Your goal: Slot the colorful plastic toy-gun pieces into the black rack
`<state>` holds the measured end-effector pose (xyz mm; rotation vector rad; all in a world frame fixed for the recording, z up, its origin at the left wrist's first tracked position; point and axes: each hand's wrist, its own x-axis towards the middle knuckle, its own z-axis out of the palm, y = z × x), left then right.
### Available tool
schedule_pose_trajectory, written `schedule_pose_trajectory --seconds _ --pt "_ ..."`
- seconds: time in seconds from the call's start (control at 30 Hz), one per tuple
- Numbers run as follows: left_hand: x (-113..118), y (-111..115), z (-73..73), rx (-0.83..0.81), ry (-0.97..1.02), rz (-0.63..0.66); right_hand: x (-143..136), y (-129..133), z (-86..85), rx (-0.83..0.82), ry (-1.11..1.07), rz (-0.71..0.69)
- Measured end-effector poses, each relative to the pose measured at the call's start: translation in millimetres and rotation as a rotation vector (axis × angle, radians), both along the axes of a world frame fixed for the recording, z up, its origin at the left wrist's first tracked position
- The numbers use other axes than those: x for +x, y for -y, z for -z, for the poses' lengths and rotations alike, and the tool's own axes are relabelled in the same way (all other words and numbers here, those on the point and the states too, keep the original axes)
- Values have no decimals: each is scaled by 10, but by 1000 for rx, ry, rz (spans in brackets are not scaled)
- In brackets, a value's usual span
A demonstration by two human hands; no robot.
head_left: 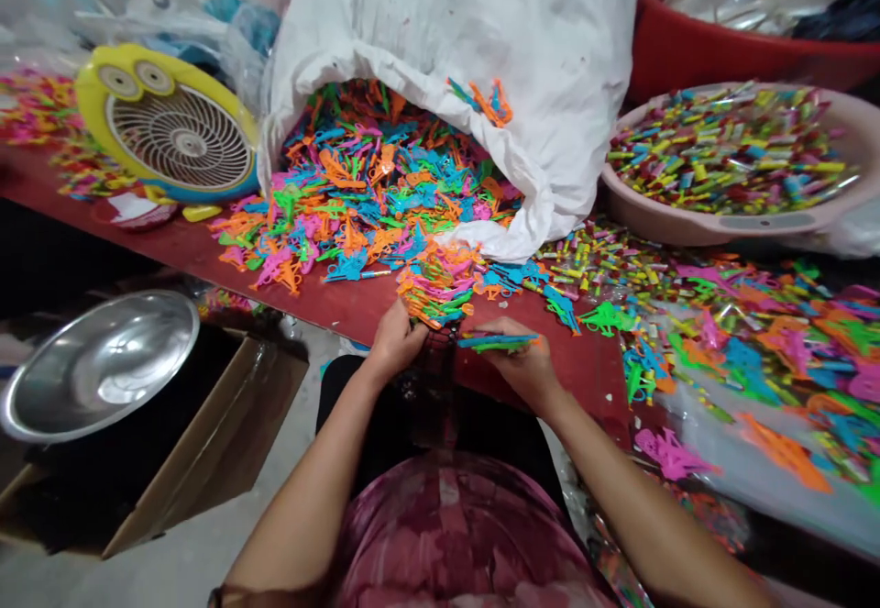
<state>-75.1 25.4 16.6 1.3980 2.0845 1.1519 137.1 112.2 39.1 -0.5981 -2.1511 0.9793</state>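
Observation:
My left hand (397, 340) is closed at the front edge of the red table (570, 351), just below a stack of small orange, pink, green and blue plastic pieces (440, 282); what its fingers grip is too small to make out. My right hand (519, 356) is closed around a few flat blue and green plastic pieces (496, 342), to the right of the stack. Behind both hands, a large heap of similar pieces (385, 168) spills from the mouth of a white sack (440, 12).
A yellow fan (185, 136) stands at the left. Below it, a metal bowl (110, 360) sits over a cardboard box (199, 452). On the right are a pink basin (763, 223) of small wrapped items, a red tub (721, 49) and scattered plastic pieces (756, 365).

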Motion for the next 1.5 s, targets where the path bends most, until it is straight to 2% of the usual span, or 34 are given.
schedule_pose_trajectory --seconds 0.2,0.37,0.5,0.63,0.8,0.9,1.1,1.4,1.5 --pt "0 64 3 103 13 20 -120 73 43 -19 47 89" --pt "4 114 29 96 27 19 -145 101 127 -2 27 154" --pt "-8 86 84 122 14 31 -160 89 135 71 113 131" --pt "-19 58 152 159 -7 46 -186 77 66 152 193 89" --pt "0 54 183 161 -52 25 -223 93 55 122 223 62" --pt "13 48 186 147 -73 9 -236 116 129 39 181 110" --pt "19 44 201 185 -94 10 -216 149 232 41 220 372" --pt "32 62 229 224 -131 0 -195 170 237 66 233 353" --pt "30 59 239 236 -133 3 -200 164 249 131 235 358"
